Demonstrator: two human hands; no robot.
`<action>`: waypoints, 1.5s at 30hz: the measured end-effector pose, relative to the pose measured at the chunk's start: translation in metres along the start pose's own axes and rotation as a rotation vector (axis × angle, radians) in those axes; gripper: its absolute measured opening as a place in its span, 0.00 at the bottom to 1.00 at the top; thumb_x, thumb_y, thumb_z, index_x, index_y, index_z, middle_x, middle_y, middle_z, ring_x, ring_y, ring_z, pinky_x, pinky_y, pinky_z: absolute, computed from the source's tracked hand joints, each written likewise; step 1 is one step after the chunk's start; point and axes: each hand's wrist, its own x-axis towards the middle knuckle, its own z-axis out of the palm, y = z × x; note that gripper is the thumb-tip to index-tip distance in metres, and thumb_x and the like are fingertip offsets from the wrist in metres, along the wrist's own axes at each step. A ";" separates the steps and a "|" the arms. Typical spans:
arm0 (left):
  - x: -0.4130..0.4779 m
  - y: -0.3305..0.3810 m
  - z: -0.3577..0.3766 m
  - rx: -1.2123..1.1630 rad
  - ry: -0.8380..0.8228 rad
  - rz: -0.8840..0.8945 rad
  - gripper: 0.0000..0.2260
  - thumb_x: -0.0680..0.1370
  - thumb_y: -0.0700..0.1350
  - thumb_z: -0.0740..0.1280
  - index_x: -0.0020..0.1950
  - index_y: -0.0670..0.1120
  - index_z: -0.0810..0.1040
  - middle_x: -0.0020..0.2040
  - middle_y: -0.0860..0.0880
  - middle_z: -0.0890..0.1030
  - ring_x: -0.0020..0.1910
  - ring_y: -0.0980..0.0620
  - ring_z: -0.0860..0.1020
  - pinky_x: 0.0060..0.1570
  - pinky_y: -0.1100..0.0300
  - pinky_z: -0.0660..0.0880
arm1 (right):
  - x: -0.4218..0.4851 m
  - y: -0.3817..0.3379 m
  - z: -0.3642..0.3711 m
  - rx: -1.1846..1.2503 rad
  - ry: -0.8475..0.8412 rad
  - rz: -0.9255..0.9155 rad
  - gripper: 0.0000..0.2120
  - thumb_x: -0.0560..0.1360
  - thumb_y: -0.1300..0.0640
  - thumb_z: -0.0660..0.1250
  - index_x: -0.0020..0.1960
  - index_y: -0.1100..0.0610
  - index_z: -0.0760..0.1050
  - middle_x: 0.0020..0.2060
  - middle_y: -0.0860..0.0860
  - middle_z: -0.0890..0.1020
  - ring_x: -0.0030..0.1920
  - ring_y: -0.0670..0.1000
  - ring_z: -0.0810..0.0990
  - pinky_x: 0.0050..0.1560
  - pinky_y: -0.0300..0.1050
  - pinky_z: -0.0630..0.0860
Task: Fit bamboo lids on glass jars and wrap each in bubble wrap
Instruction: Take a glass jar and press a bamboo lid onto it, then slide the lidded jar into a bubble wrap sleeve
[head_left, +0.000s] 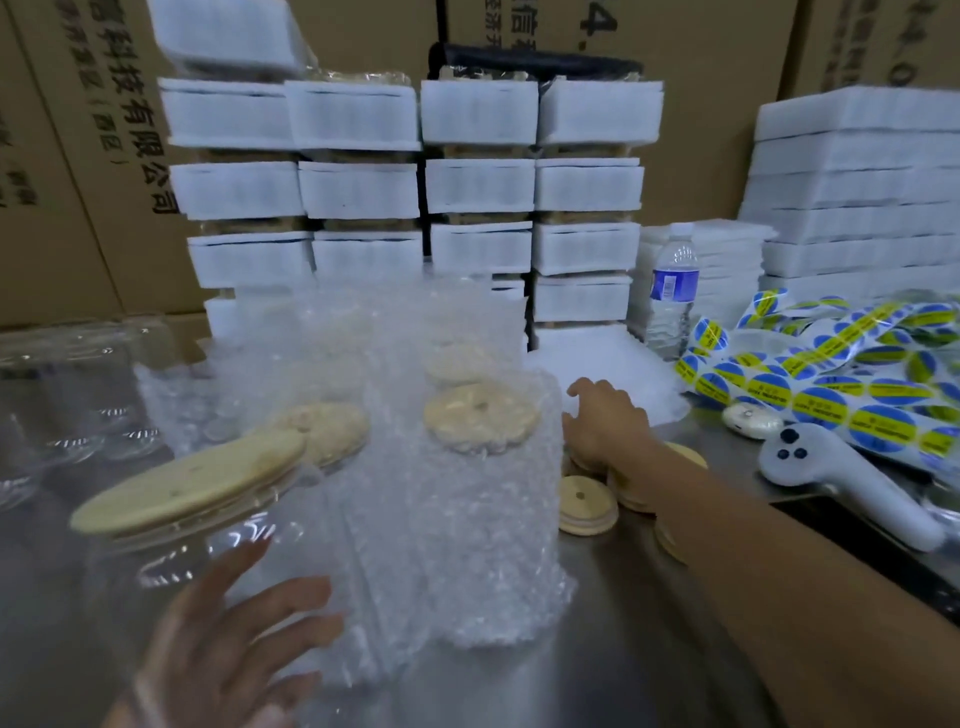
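A glass jar with a bamboo lid tilts at the lower left. My left hand grips the jar from below, fingers around its glass side and against a bubble wrap sheet. In the middle stands a jar wrapped in bubble wrap, its lid showing through the top. My right hand reaches past it on the right, fingers curled down over a pile of loose bamboo lids. Two more wrapped jars stand behind.
Stacks of white foam-packed boxes fill the back, with cardboard cartons behind. A water bottle, a roll of blue-yellow stickers, and a white handheld device lie on the right. Clear plastic trays sit at left.
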 end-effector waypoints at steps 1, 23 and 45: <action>0.001 -0.005 -0.004 -0.022 -0.009 0.016 0.21 0.85 0.40 0.42 0.76 0.35 0.53 0.74 0.28 0.51 0.75 0.30 0.50 0.72 0.41 0.43 | 0.002 -0.002 0.004 -0.025 0.014 0.011 0.20 0.79 0.48 0.58 0.68 0.55 0.65 0.63 0.56 0.70 0.64 0.59 0.68 0.61 0.55 0.65; -0.005 -0.041 0.027 0.745 0.532 0.214 0.46 0.48 0.32 0.34 0.56 0.48 0.74 0.47 0.45 0.84 0.39 0.58 0.83 0.39 0.64 0.78 | -0.049 -0.022 -0.100 0.570 0.649 -0.180 0.10 0.77 0.55 0.62 0.38 0.57 0.72 0.37 0.51 0.75 0.39 0.49 0.72 0.37 0.40 0.62; -0.056 -0.015 0.129 0.778 0.509 0.562 0.30 0.59 0.54 0.72 0.61 0.57 0.72 0.51 0.50 0.82 0.51 0.53 0.82 0.41 0.67 0.77 | -0.273 -0.057 -0.126 1.791 0.233 0.109 0.17 0.81 0.60 0.58 0.33 0.53 0.70 0.24 0.45 0.74 0.26 0.43 0.71 0.30 0.37 0.70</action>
